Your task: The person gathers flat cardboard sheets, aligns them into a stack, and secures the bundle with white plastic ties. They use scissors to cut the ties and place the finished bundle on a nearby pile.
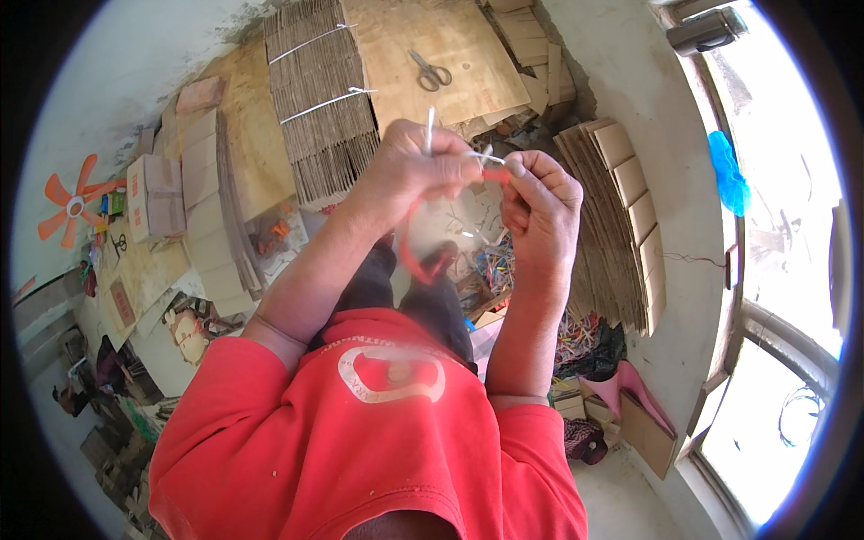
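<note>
My left hand (421, 166) is closed around a white cord (487, 157), and one stiff white end stands up above its knuckles. Just to its right, my right hand (544, 193) pinches the cord between thumb and fingertips, its other fingers curled. Between the hands the cord crosses itself in a small loop or knot. Beside it runs a red strip (417, 256), which hangs below the left hand in a blurred curve; I cannot tell which fingers grip it. Beyond the hands, dark-handled scissors (430, 72) lie on a wooden board (468, 40).
Tied flat cardboard (319, 99) lies left of the board. More cardboard sheets (612, 225) lean along the right wall. A carton (156, 200) and orange fan (74, 205) stand at left. Coloured strips (580, 340) are heaped low at right; a blue bag (729, 173) hangs by the window.
</note>
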